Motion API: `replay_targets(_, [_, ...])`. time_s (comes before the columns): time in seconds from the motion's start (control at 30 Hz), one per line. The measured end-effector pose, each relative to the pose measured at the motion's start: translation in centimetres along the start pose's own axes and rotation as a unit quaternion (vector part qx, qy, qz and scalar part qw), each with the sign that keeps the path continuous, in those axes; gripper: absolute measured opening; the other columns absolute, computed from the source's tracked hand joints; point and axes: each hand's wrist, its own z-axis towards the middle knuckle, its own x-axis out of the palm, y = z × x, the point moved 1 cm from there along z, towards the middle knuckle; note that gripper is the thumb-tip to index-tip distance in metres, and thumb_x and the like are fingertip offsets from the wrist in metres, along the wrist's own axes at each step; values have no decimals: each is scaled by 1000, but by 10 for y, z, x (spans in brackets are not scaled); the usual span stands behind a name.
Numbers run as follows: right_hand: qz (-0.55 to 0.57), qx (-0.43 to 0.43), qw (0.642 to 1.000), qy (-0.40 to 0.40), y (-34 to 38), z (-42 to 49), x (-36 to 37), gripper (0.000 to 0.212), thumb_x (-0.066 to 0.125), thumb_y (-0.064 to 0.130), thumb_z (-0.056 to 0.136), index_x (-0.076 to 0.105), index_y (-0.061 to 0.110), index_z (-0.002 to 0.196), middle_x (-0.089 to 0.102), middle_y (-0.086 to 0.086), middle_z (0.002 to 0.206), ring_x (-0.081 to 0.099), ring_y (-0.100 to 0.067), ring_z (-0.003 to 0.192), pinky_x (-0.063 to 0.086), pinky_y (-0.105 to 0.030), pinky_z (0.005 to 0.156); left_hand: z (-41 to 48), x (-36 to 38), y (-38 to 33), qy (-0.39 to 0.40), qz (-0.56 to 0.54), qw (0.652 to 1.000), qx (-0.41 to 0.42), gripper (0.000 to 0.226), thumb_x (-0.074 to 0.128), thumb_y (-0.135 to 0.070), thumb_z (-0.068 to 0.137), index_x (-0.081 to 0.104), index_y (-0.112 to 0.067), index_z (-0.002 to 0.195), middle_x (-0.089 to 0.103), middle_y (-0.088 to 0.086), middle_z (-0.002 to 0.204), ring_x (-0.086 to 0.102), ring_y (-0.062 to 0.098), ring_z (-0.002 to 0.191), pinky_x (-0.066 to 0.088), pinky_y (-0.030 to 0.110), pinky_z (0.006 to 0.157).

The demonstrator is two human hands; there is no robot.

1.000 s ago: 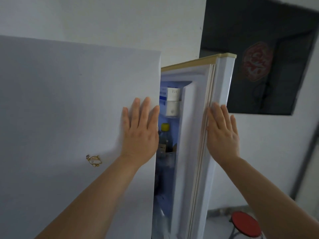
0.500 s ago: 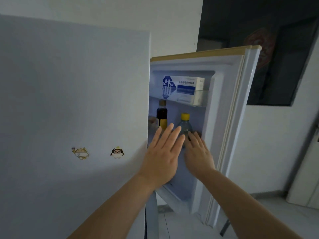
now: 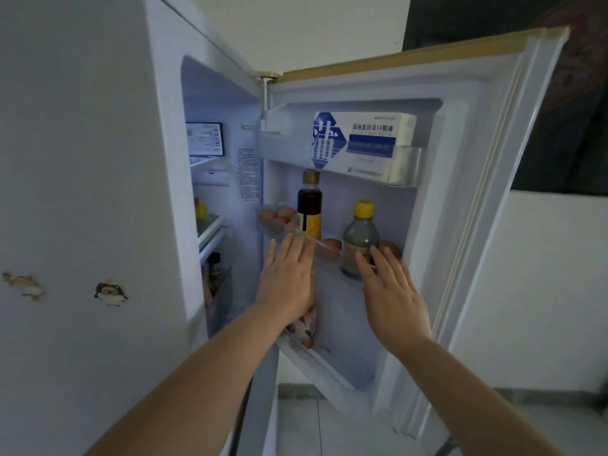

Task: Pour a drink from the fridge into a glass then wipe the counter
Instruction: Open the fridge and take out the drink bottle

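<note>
**Reaching into the door shelf for a drink**

Best done by settling on one bottle first: the yellow-capped bottle point(image 3: 359, 240), right of frame centre on the middle door shelf point(image 3: 324, 246), looks the likeliest drink, though its label is too blurred to read. Worth wrapping the right hand point(image 3: 393, 292) round the body below the shoulder, then lifting straight up to clear the shelf rail before drawing back — eggs point(image 3: 278, 216) sit close on either side and could be knocked. Left hand point(image 3: 287, 278) better kept off the dark bottle point(image 3: 309, 205) just above it, or used to steady the fridge door point(image 3: 460, 199).

Grip now: both hands flat, fingers spread apart, clamped on nothing. Right fingertips point(image 3: 363, 263) overlap the lower part of the yellow-capped bottle — touching or just short, cannot tell. Left fingertips lie at the shelf rail, centre of frame. Blue-and-white box point(image 3: 362, 143) on the upper shelf, untouched
</note>
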Motion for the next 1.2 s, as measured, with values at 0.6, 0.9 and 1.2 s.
replay_targets(0.6, [47,73,996,-7,-104,28,46,60,65,9,81,39,18,134,33,-22,146,23,-42,137,28,-57,106,91,77,-4,58,-18,998,-20,62,34,-27,98,1,-17,150,-7,4,160,-9,23,146,-5,41,117])
replay_targets(0.9, [59,83,992,-79,-100,9,74,44,48,21,89,40,12,132,38,-24,140,29,-37,134,30,-53,108,104,107,-2,4,-57,997,47,64,45,-22,93,15,-15,149,9,10,159,4,28,146,7,48,117])
replay_targets(1.2, [198,127,938,253,-54,16,181,68,55,31,89,18,18,145,23,-6,152,23,-23,140,25,-37,114,113,128,4,-60,-40,994,83,65,58,-18,82,33,-11,143,34,17,150,30,38,138,20,56,110])
